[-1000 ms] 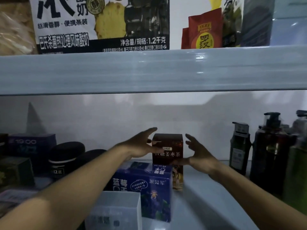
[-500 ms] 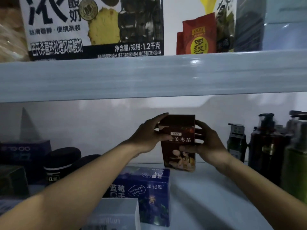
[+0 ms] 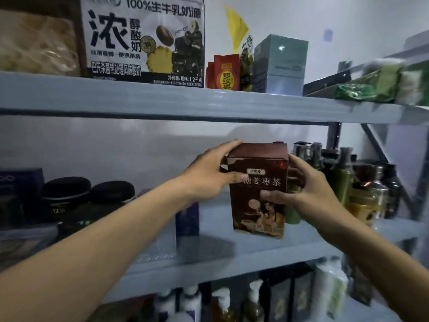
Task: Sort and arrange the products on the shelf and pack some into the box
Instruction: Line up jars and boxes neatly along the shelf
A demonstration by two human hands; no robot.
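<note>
One wide head-worn camera, the only view, looks forward from close range at the shelf unit [image 3: 162, 101], about level with its middle tier, its right end in frame; the wall [image 3: 104, 147] lies far behind.

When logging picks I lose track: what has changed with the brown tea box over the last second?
The left hand and right hand, open beside the brown tea box a second ago, gripped its sides and lifted it off the shelf, toward the camera. The bottles on the right and black jars on the left stayed put.
</note>
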